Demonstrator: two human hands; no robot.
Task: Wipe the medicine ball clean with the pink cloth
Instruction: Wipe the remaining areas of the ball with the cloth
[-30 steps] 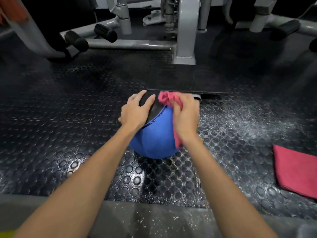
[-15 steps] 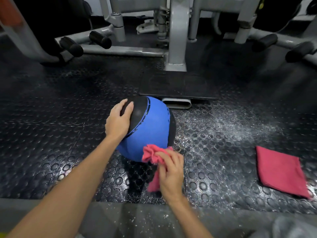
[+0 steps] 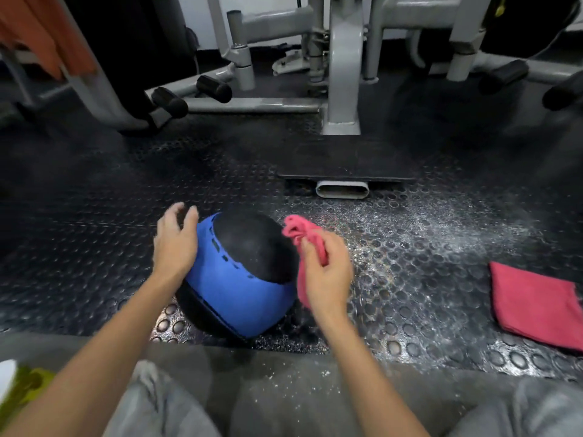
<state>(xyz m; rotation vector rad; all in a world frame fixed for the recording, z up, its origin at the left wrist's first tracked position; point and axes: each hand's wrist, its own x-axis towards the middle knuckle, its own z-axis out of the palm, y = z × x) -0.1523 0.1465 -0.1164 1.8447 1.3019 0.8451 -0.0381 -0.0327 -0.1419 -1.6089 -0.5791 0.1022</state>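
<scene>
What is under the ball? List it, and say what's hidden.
The ball sits on the studded black floor, studs showing at its near edge. The contact spot is covered by the ball, so anything lying there cannot be seen.

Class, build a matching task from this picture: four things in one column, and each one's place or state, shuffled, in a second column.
1 medicine ball
2 pink cloth
3 folded cloth
4 left hand

A flat on the floor, far right
B bunched in the right hand
C blue and black, between both hands
D at the ball's left side, holding nothing

Pairs: 1-C, 2-B, 3-A, 4-D
</scene>
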